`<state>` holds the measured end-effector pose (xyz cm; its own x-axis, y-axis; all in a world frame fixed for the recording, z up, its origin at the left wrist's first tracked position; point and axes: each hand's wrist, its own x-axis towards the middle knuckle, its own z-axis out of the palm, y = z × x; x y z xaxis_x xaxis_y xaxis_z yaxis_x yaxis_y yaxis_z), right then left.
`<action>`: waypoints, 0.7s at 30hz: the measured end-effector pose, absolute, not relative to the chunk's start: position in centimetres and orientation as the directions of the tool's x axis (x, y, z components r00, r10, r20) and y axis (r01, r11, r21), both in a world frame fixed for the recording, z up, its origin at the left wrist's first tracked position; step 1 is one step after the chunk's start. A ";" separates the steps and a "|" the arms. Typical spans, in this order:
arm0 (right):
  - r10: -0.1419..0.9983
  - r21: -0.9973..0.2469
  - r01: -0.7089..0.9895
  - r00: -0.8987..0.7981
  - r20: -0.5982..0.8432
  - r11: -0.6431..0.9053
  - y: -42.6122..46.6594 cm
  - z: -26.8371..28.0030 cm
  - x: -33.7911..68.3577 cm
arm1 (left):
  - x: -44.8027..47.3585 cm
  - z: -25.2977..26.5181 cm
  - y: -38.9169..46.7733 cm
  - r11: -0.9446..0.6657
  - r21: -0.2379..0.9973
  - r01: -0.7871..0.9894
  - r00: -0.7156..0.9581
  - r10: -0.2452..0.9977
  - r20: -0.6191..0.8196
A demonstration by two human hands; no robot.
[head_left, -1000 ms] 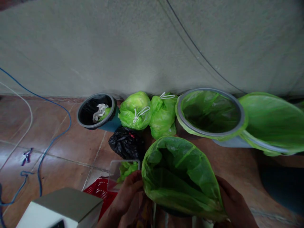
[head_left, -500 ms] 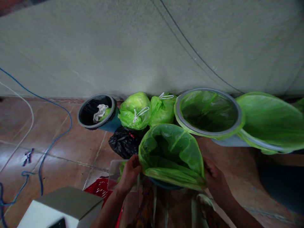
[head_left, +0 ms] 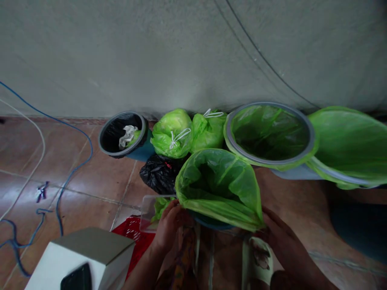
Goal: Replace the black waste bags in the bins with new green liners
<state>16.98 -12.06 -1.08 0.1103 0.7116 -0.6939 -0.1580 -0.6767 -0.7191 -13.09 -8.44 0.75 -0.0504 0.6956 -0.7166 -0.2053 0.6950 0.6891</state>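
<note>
A green bin liner [head_left: 222, 211] stands open in front of me, fitted over a bin [head_left: 211, 222] whose dark blue side shows below it. My left hand [head_left: 169, 223] is closed at the liner's left edge, fingertips partly hidden by the plastic. On the opposite side my right hand [head_left: 279, 237] grips the liner's right corner, its fingertips tucked behind the film. The liner's near edge hangs in loose folds. Beside my left hand lies a clear plastic box [head_left: 146, 209] with green plastic [head_left: 161, 207] in it.
Two tied green bags [head_left: 173, 137] and a black bag [head_left: 160, 175] lie beyond. A small bin [head_left: 142, 147] stands left; green-lined bins [head_left: 272, 161] stand right. A white box [head_left: 90, 249] carries a phone [head_left: 77, 278]. A blue cable [head_left: 75, 169] crosses the floor.
My left hand has slid slightly lower along the liner, and my right hand has moved under its corner. The view has shifted a little, so the surroundings appear higher.
</note>
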 end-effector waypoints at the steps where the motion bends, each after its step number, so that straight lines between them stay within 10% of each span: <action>1: 0.693 -0.697 -0.169 0.094 -0.715 -0.697 -12.2 -1.0 16.9 | -13.0 1.0 -8.3 0.702 0.674 -0.229 -0.048 0.683 -0.728; 21: 0.806 -0.768 0.259 0.079 -0.587 -0.585 -10.7 -2.1 15.8 | -12.3 -0.4 -8.6 0.606 0.791 -0.080 0.024 0.795 -0.607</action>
<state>15.80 -10.71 -2.12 0.0794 0.8057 -0.5869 0.2594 -0.5852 -0.7683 -12.34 -8.58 -0.35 0.0237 0.7946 -0.6067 -0.0804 0.6064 0.7911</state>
